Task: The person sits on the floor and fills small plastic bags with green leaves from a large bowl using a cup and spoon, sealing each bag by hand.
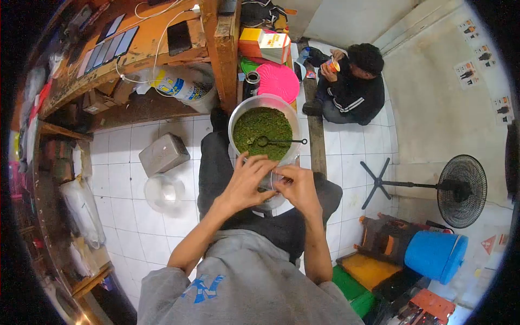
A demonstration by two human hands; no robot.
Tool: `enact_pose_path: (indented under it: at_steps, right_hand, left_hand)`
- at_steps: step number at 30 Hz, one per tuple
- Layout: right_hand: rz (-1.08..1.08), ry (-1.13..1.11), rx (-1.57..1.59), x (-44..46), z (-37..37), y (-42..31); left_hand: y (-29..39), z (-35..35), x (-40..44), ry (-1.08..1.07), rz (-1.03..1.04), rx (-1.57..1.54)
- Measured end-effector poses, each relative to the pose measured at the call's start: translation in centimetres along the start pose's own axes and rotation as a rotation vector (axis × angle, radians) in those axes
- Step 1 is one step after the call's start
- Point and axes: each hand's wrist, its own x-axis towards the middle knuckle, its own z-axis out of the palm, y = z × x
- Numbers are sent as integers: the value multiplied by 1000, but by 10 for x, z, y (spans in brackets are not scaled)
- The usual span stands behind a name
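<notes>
A clear bowl (234, 105) of chopped green leaves (264, 125) stands in front of me, with a dark ladle (281, 142) lying across the leaves. At the bowl's near edge, my left hand (250, 177) has its fingers spread and bent, close to a small clear container (274, 201) between the hands. My right hand (297, 187) has its thumb and fingers pinched together at the rim of that container. The container is partly hidden by my fingers.
A pink lid (278, 81) and an open flask (252, 78) lie beyond the bowl. Another person (355, 86) sits at the back right, holding a cup. A clear tub (164, 193) and a grey block (164, 154) are on the left floor; a fan (462, 190) stands right.
</notes>
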Motion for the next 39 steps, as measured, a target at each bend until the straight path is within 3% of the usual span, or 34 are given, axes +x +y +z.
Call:
enact_pose_path:
  at_steps: [2,4,5,7,9,10,12,16,18,20,22,24,26,27,32,35,39]
  right_hand:
    - [-12,-8,-2,8,1,5]
    - [-20,-117,232,25,-10,14]
    - [84,-57,161,40,-9,31]
    - [-174,224,-438,76,1,64]
    - [-92,33,-804,106,17,94]
    - [-93,33,-803,112,25,113]
    - [-285,-200,-1005,127,35,142]
    - [-86,-142,-762,150,29,144]
    - [-188,134,-684,168,39,149]
    - [-98,118,-642,176,72,157]
    - [-282,26,-627,161,87,135]
    - [-321,-58,-565,152,87,115]
    - [3,-131,-444,144,74,111]
    - [-115,36,-555,146,75,122]
    - [-180,22,-461,139,94,123]
    - [2,-164,-326,117,80,95]
    - [90,-193,-141,106,58,116]
  left_hand:
    - [-9,7,-5,72,-41,-83]
    - [-13,9,-10,150,-51,-83]
    - [-15,8,-12,214,-109,-99]
    - [-19,7,-18,272,-169,-115]
    - [-26,6,-23,289,-272,-62]
    - [-28,6,-26,289,-272,-61]
    - [-36,2,-33,299,-322,-38]
    - [-53,0,-48,336,-399,-30]
    - [-58,3,-48,385,-430,-65]
    - [-52,1,-45,375,-436,-78]
    - [-53,-4,-45,372,-442,-86]
    - [-54,-8,-52,376,-504,-119]
    - [-62,-9,-57,369,-542,-141]
    - [-64,-9,-58,358,-562,-163]
    - [-62,-8,-50,408,-504,-124]
    - [-66,-12,-53,446,-509,-93]
    - [-76,-17,-38,466,-499,-89]
